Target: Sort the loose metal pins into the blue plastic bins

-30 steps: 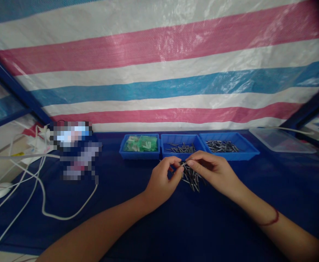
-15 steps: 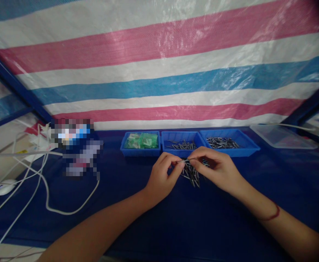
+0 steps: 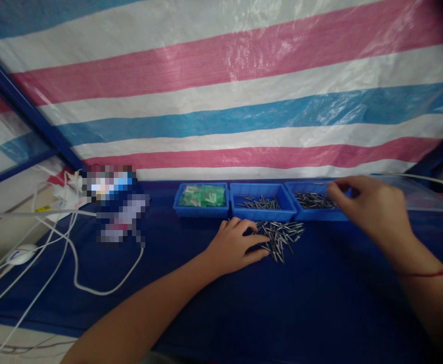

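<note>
A loose pile of thin metal rods [image 3: 280, 240], dark and silver like small drill bits, lies on the blue tabletop. My left hand [image 3: 236, 245] rests at the pile's left side, fingers apart and fingertips touching the rods. Over the right blue bin [image 3: 341, 215] is my right hand [image 3: 377, 207], thumb and forefinger pinched on a thin metal rod [image 3: 317, 183] that points left. More rods [image 3: 316, 200] lie inside that bin. The middle blue bin [image 3: 261, 213] holds similar rods [image 3: 261, 202].
A left blue bin [image 3: 201, 211] contains green packets [image 3: 212, 195]. A clear plastic lid [image 3: 422, 194] lies behind my right hand. White cables [image 3: 75, 263] and a white mouse-like device [image 3: 21, 254] spread over the left side. A striped sheet [image 3: 221, 119] hangs behind.
My hands were together over the pile, pinching thin rods. My right hand has moved right to the right bin; my left has opened and lowered onto the pile. The view has shifted slightly.
</note>
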Demonstrator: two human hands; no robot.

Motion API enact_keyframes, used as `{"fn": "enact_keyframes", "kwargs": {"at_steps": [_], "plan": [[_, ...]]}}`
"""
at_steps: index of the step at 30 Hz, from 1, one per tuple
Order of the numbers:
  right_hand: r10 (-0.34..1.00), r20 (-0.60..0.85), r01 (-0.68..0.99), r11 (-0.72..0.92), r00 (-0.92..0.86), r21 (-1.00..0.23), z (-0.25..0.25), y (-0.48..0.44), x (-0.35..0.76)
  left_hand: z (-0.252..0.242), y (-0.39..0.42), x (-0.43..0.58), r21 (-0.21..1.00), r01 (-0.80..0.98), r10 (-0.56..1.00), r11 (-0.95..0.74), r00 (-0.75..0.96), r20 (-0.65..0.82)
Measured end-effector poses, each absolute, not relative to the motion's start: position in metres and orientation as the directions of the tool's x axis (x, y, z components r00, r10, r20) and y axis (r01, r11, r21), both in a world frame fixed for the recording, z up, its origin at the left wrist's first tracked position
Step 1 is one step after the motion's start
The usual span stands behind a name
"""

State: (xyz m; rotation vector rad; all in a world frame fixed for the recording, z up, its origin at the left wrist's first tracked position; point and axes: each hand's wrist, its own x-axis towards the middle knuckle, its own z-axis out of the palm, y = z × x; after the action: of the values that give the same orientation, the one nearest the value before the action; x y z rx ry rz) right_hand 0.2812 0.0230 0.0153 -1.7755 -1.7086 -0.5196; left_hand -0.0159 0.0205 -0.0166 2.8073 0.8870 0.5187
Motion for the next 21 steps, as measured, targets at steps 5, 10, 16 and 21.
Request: {"fn": "enact_keyframes", "kwargs": {"at_steps": [5, 10, 16, 21], "plan": [[0.809, 0.574, 0.991, -0.131, 0.124, -0.031, 0.004, 0.029, 0.297, -0.019, 0.021, -0.015, 0.262, 0.519, 0.578, -0.814, 0.767, 0.277], [0.822, 0.562, 0.995, -0.098, 0.087, -0.011, 0.006, 0.029, 0.283, -0.021, 0.021, -0.014, 0.270, 0.494, 0.558, -0.826, 0.781, 0.279], [0.777, 0.619, 0.979, 0.191, -0.111, -0.065, 0.015, 0.016, 0.246, -0.020, 0.022, -0.013, 0.240, 0.495, 0.548, -0.835, 0.788, 0.280], [0.754, 0.597, 0.884, 0.443, -0.275, -0.152, 0.014, 0.006, 0.219, -0.019, 0.023, -0.013, 0.247, 0.457, 0.515, -0.855, 0.804, 0.297]]}}
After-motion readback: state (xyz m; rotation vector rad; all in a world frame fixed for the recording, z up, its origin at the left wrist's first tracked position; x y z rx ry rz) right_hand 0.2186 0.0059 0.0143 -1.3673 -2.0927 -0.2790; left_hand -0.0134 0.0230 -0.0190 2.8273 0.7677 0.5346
